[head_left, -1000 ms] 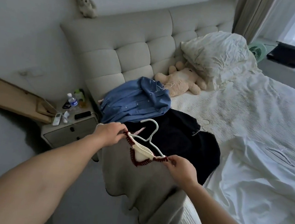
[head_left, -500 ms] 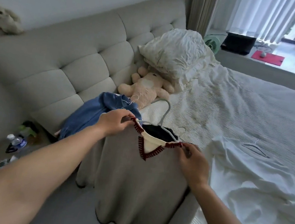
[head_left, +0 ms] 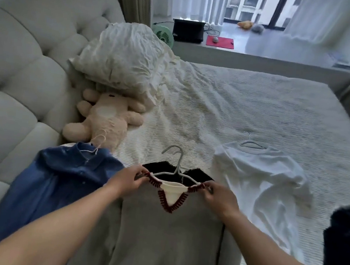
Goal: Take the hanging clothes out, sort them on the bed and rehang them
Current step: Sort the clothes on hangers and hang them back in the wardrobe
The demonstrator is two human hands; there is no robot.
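A: What takes up most of the view?

B: The bed (head_left: 260,103), covered in a ribbed pale spread, with a tufted headboard (head_left: 24,67) along its left side. A window sill (head_left: 255,54) runs across the far end under sheer curtains.

A: And what lies on the bed?

B: Clothes in a row near its close edge. A blue denim shirt (head_left: 55,179) lies on the left, a white top (head_left: 266,182) on the right, each with a hanger at its collar. A dark garment (head_left: 344,243) sits at the far right edge. It looks like sorting is under way, with each piece given its own spot.

A: Which piece is the person working on?

B: The grey sweater (head_left: 164,240) with the red-trimmed V-neck, in the middle, between the denim shirt and the white top. It hangs down over the bed's edge, on top of a black garment (head_left: 197,174) whose upper part peeks out behind the collar.

A: How is it held?

B: The left hand (head_left: 127,179) pinches the left shoulder at the neckline, and the right hand (head_left: 217,193) pinches the right shoulder. Holding both shoulders keeps the knit spread and level, which likely helps seat it on the white hanger (head_left: 176,167), whose hook stands up behind the neck.

A: Anything smaller around?

B: A crumpled pillow (head_left: 123,59) and a plush bear (head_left: 103,122) by the headboard. On the sill there is a green fan (head_left: 164,34), a black box (head_left: 187,31) and a red mat (head_left: 220,42).
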